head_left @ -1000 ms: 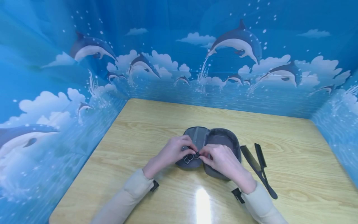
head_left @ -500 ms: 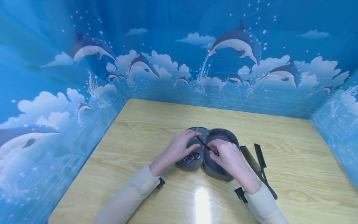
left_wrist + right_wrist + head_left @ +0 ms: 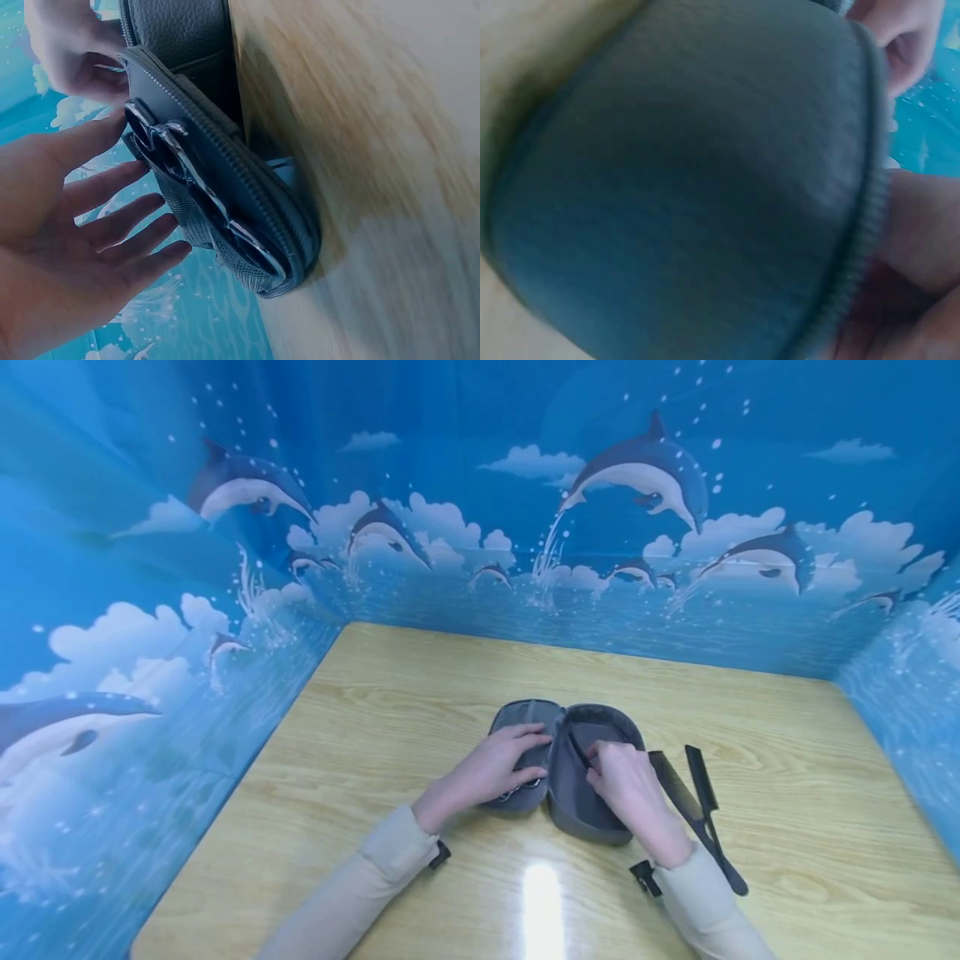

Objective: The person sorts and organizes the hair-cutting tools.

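Note:
A dark grey zippered case [image 3: 588,828] lies unfolded on the table, its shallow half on the left and its deep half on the right. My left hand [image 3: 491,767] spreads its fingers over the shallow half. Under and beside its thumb are silver scissors [image 3: 196,177], whose finger rings show in the left wrist view. My right hand [image 3: 626,781] reaches into the deep half and pinches a slender black strip-like object [image 3: 577,747]; its exact kind cannot be told. In the right wrist view the case's outer wall [image 3: 690,180] hides most of that hand.
Right of the case lie a wide black comb [image 3: 681,793] and a narrower black comb [image 3: 701,777], their handles crossing. The wooden table [image 3: 390,710] ends at blue dolphin-print sheets [image 3: 450,602] at the back and sides.
My right hand has carried the black object from the shallow half rightward into the deep half. My left hand has let go of it and now stays over the shallow half.

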Available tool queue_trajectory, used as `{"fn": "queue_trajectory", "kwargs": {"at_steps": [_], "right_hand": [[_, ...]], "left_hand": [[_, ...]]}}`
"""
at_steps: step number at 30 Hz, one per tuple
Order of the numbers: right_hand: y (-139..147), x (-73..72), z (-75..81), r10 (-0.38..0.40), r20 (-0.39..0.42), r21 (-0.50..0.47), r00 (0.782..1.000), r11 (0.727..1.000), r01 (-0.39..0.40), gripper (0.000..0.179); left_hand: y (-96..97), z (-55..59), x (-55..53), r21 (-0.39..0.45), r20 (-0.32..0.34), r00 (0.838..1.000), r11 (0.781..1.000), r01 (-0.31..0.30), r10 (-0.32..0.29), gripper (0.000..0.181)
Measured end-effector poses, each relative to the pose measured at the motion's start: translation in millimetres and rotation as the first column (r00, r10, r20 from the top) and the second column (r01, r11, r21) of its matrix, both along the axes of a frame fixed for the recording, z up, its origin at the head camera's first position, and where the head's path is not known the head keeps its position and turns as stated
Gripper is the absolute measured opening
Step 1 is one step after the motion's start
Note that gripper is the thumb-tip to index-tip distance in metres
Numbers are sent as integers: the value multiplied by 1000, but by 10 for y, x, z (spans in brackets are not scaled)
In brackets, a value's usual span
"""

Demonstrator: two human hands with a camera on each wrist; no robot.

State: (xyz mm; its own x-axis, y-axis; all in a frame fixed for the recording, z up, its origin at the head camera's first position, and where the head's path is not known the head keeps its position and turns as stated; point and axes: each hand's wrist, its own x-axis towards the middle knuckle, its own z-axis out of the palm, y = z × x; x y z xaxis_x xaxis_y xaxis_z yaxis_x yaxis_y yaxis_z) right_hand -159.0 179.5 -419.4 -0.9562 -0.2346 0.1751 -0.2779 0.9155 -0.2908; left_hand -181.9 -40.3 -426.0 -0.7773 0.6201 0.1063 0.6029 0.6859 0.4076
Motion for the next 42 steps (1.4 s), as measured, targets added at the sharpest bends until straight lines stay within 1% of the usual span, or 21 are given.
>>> {"fn": "queue_trajectory", "kwargs": {"at_steps": [4,7,12,16,19,23,28,34,39,42], "right_hand": [[-16,-7,-89,17,64,18,998,1000,-18,22],[-51,-11,-120,30,126,8,992,999,-31,30],[-138,-9,-158,50,185,-22,981,999,-47,39],[-188,2,-175,43,249,-68,968,997,-26,44],[-211,10,-184,35,287,-89,957,996,-9,44],[-226,16,-181,30,303,-107,952,994,2,42],[-227,7,-175,27,331,-140,943,990,20,44],[-205,12,-177,28,344,-174,939,984,35,47],[-181,22,-168,28,322,-184,946,982,34,47],[-161,33,-160,29,284,-177,958,984,22,42]], "left_hand": [[19,-12,7,-15,5,1000,1000,-13,13,51],[22,-17,15,-11,18,999,1000,-27,27,51],[20,-17,22,3,29,999,999,-32,32,51],[20,-18,23,10,32,999,1000,-29,29,51],[20,-22,24,10,32,999,999,-30,30,51],[23,-26,23,12,30,999,999,-30,29,51],[29,-28,17,23,24,999,999,-30,29,50],[32,-13,24,27,39,999,999,-30,29,50],[35,-17,23,34,44,999,999,-30,29,50],[34,-29,20,40,45,999,999,-29,28,50]]}}
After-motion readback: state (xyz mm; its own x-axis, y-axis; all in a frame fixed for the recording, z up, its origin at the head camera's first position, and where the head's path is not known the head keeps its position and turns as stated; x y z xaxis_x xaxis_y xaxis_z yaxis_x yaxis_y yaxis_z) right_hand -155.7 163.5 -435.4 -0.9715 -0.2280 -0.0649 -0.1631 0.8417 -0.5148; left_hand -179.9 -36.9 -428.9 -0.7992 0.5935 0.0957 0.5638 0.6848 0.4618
